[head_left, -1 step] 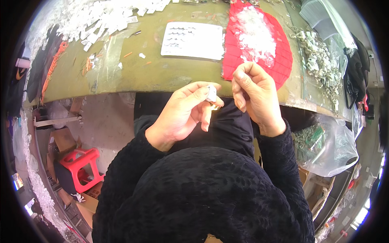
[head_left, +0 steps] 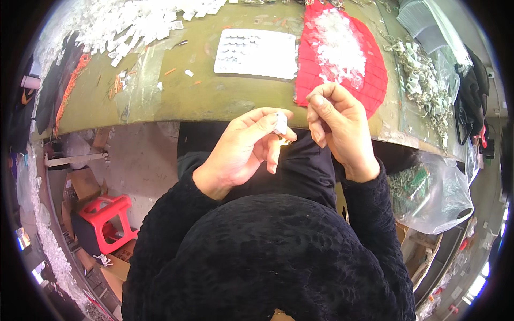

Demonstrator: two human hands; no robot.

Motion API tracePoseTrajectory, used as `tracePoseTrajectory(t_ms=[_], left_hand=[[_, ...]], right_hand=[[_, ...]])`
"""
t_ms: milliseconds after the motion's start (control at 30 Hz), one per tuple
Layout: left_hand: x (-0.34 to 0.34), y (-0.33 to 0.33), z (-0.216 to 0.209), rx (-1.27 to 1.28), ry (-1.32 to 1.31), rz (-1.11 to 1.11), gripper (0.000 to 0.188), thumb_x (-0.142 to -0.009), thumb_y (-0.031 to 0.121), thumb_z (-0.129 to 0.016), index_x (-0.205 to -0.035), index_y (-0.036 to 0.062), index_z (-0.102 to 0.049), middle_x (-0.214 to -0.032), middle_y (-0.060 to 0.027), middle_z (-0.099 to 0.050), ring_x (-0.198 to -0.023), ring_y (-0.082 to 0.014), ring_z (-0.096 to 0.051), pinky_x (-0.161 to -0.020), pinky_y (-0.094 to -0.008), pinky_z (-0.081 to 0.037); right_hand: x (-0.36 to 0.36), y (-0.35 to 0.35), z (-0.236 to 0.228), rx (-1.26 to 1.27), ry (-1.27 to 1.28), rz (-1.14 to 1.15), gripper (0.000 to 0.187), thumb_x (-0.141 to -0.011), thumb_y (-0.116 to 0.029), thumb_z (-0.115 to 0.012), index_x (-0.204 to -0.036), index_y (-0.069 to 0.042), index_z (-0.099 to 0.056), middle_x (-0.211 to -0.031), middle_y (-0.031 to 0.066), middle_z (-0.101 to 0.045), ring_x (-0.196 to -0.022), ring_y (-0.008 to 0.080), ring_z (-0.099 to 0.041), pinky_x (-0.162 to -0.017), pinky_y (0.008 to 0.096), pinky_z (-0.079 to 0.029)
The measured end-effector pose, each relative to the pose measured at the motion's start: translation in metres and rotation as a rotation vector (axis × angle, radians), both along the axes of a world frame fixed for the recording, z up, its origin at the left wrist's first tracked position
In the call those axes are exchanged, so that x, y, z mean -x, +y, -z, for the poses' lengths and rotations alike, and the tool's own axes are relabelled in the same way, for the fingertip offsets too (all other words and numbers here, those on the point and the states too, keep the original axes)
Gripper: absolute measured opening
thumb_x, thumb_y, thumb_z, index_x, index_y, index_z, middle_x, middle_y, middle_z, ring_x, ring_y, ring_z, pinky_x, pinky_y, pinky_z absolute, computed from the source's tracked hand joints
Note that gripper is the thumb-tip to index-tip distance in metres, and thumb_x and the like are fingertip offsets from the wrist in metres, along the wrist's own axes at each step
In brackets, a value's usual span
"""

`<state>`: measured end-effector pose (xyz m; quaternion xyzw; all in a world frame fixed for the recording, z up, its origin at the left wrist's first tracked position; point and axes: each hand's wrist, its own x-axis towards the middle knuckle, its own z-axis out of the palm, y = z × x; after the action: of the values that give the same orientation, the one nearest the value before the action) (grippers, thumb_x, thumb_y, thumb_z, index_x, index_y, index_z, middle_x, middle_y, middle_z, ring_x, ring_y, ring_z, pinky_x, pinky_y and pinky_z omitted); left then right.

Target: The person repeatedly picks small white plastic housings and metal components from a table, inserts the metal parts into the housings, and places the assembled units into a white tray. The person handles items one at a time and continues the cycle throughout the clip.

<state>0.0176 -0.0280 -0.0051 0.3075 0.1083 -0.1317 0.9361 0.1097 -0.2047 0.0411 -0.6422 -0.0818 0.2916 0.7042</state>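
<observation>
My left hand (head_left: 241, 147) is closed, with a small white tag-like piece (head_left: 280, 123) pinched between thumb and fingers. A gold-coloured ring (head_left: 285, 142) shows on one of its fingers. To the right, apart from it, my right hand (head_left: 342, 125) is raised with thumb and index finger pressed together. Whatever lies between those fingertips is too small to make out. Both hands are above my lap at the table's front edge. Just beyond my right hand is a red cloth (head_left: 375, 80) bearing a heap of clear plastic bits (head_left: 338, 48).
A white board (head_left: 255, 68) with rows of dark wavy strips lies on the green table (head_left: 187, 101). White tags (head_left: 128, 29) are heaped at the far left, chained metal pieces (head_left: 423, 80) at the right. A red stool (head_left: 110, 222) and a clear plastic bag (head_left: 439, 198) are below.
</observation>
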Motion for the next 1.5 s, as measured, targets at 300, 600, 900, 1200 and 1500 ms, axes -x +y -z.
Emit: tracePoseTrajectory(t_ms=[300,600,900,1200,1500], left_hand=[[0.0,0.003,0.001,-0.007,-0.028,0.0,0.033,-0.101,0.027,-0.052,-0.116,-0.002,-0.06,-0.087,-0.0139,-0.067,-0.051,-0.0137,-0.058,-0.041,-0.0273,-0.048],[-0.001,0.003,-0.005,-0.061,-0.028,0.047,0.028,-0.101,0.028,-0.053,-0.104,-0.0002,-0.059,-0.082,-0.0155,-0.066,-0.043,-0.0125,-0.053,-0.038,-0.0273,-0.047],[-0.001,0.005,-0.005,-0.022,-0.028,0.113,0.022,-0.101,0.018,-0.054,-0.106,-0.0019,-0.061,-0.083,-0.0145,-0.068,-0.047,-0.0135,-0.057,-0.044,-0.0274,-0.05],[-0.001,0.005,-0.011,-0.074,-0.026,0.12,0.02,-0.1,0.017,-0.057,-0.107,-0.0012,-0.06,-0.083,-0.0151,-0.067,-0.048,-0.0128,-0.057,-0.045,-0.0265,-0.051],[-0.002,0.008,-0.009,-0.084,0.023,0.129,0.018,-0.1,0.015,-0.055,-0.107,-0.0005,-0.06,-0.084,-0.0157,-0.068,-0.046,-0.0139,-0.056,-0.044,-0.0284,-0.05]], right_hand=[[0.009,0.004,-0.008,0.263,-0.804,-0.334,0.038,-0.092,0.004,-0.056,-0.13,-0.003,-0.054,-0.079,0.0042,-0.061,-0.066,0.0121,-0.059,-0.062,0.0264,-0.049],[-0.007,0.0,-0.024,0.364,-0.928,-0.599,0.043,-0.087,0.002,-0.057,-0.129,-0.003,-0.051,-0.083,0.0146,-0.067,-0.078,0.0322,-0.069,-0.067,0.0376,-0.053],[-0.011,0.003,-0.029,0.38,-0.96,-0.677,0.036,-0.085,0.0,-0.057,-0.121,-0.002,-0.052,-0.078,0.0169,-0.067,-0.073,0.0362,-0.068,-0.062,0.0411,-0.053],[-0.004,0.006,-0.037,0.393,-0.973,-0.694,0.031,-0.084,0.001,-0.057,-0.114,0.0,-0.051,-0.076,0.0169,-0.066,-0.073,0.0371,-0.068,-0.061,0.041,-0.053],[-0.003,0.005,-0.024,0.365,-0.721,-0.591,0.033,-0.088,0.0,-0.06,-0.119,0.0,-0.051,-0.08,0.0169,-0.067,-0.069,0.0332,-0.068,-0.062,0.0359,-0.053]])
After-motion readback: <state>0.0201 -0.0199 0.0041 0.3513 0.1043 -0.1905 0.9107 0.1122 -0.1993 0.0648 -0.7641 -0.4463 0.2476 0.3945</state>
